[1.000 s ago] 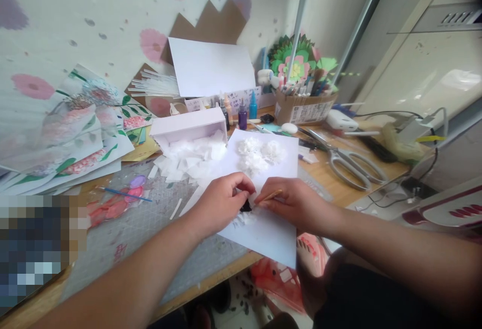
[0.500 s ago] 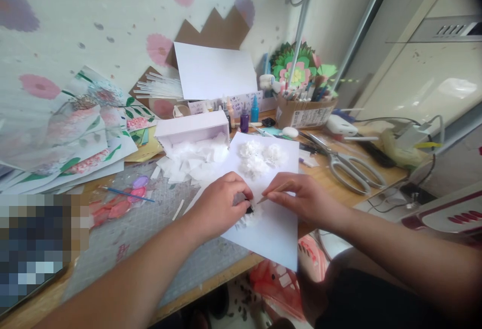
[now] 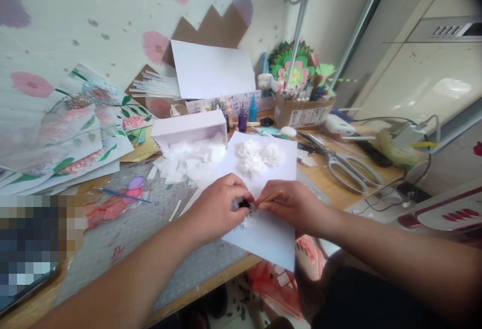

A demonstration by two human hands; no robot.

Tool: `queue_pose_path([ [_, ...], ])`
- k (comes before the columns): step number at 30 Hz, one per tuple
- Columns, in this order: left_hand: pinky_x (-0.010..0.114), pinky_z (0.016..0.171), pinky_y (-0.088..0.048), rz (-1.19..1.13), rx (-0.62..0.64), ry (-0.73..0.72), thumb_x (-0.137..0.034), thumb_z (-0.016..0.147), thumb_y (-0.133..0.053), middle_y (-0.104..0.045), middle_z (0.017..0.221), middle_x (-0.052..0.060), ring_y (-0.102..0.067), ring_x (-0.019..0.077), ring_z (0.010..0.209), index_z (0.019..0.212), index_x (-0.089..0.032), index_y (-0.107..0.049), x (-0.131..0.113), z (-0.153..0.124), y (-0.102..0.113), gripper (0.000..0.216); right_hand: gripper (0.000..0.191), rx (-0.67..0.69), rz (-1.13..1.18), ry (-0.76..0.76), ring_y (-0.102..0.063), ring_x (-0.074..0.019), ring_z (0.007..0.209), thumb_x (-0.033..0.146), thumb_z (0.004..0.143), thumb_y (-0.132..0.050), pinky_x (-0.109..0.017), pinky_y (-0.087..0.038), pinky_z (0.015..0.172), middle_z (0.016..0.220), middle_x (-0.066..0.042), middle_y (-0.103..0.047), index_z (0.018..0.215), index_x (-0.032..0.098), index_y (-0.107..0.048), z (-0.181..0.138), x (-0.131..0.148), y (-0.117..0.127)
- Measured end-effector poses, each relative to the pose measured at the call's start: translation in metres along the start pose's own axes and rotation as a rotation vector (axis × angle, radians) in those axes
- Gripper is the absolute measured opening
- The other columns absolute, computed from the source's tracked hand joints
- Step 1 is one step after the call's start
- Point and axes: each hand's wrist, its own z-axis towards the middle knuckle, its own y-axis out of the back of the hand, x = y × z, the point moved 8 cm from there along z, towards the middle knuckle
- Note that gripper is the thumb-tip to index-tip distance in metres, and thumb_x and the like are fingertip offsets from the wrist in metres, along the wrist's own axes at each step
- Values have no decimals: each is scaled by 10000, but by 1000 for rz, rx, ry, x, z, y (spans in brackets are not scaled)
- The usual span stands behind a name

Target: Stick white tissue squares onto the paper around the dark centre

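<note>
My left hand (image 3: 218, 206) is curled shut, pinching a small dark piece (image 3: 244, 203) against the white sheet (image 3: 271, 233) near the table's (image 3: 339, 188) front edge. My right hand (image 3: 293, 203) grips a thin wooden stick (image 3: 268, 198) whose tip meets that piece, at 3 o'clock of my left fingers. The piece is mostly hidden, so I cannot tell what it is. I judge the main risk to be the stick slipping off so small a target and poking a fingertip. The sheet overhangs the table edge at 6 o'clock; pressing there could tip it. At 12 o'clock, the white paper blossoms (image 3: 258, 157) sit near enough that a jolted sheet would scatter them.
</note>
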Motion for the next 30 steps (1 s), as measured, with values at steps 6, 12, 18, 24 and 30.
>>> queue_pose_path([
  [6,309,838,-413,63,49,-44,-192,755,-520,-485,1069,-7,-483,175,963,859,-310,-673,-7,-5,0,219,133,-121,164,-118,-595,-131,706,242,779,-571,-247,-462,644,761,-35,-642,734,159,-665,-2,-12,22],
  [12,362,867,-395,124,134,-93,-172,749,-515,-472,1130,-14,-427,218,1034,878,-362,-679,-14,-11,-2,282,117,-33,58,37,-603,-130,774,229,788,-571,-257,-469,713,838,-40,-653,809,179,-675,-2,1,15],
  [18,309,837,-398,26,-44,2,-187,747,-466,-506,1099,-5,-483,188,968,771,-268,-672,8,-4,29,222,109,58,-16,56,-602,-124,756,179,783,-567,-253,-478,710,820,-44,-646,806,173,-674,-2,5,7],
  [24,272,630,-391,270,-264,303,-206,703,-459,-565,914,-6,-519,170,757,801,-237,-606,68,-5,81,179,151,86,-19,28,-604,-141,769,203,798,-541,-263,-477,707,853,-49,-637,849,191,-684,-4,2,6],
  [30,286,768,-391,346,-54,183,-206,642,-517,-554,991,6,-506,197,901,907,-242,-593,72,-5,78,278,163,78,-16,35,-608,-150,767,227,812,-525,-265,-474,697,842,-44,-639,845,206,-683,-4,2,5],
])
